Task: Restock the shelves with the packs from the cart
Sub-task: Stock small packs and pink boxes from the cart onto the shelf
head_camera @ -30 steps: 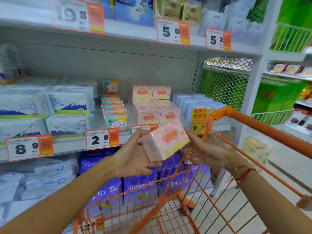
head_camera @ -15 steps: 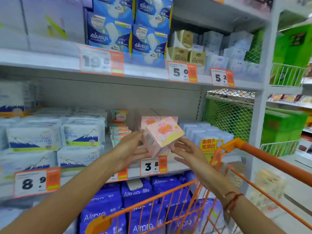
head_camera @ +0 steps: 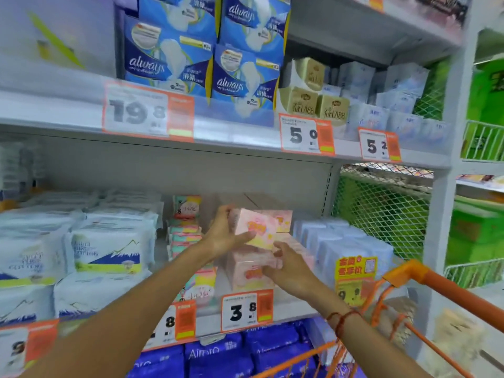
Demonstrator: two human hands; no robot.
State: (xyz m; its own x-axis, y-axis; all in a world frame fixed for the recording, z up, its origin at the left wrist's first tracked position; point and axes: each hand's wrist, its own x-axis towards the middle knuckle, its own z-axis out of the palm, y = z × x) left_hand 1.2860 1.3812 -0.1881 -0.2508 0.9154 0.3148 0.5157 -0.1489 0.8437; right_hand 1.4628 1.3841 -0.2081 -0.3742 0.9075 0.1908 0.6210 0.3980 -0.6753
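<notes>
A pink pack (head_camera: 257, 227) with a yellow and red print is held tilted over the middle shelf (head_camera: 294, 309). My left hand (head_camera: 222, 238) grips its left side, thumb on the front and fingers behind. My right hand (head_camera: 291, 271) is just below, its thumb touching the pack's lower right corner and its fingers against the stack of matching pink packs (head_camera: 245, 271) on the shelf. The held pack hovers directly above that stack, behind the 3.8 price tag (head_camera: 246, 311). The orange cart (head_camera: 436, 282) stands at the lower right.
White mountain-print packs (head_camera: 106, 255) fill the shelf to the left and slim pastel packs (head_camera: 185, 233) stand beside the pink stack. Pale blue packs (head_camera: 346, 246) sit to the right, purple packs (head_camera: 218, 356) below, and blue Always packs (head_camera: 207, 58) above.
Both hands have carried the pink pack up from over the cart and forward onto the middle shelf, above the pink stack. My view has tilted upward.
</notes>
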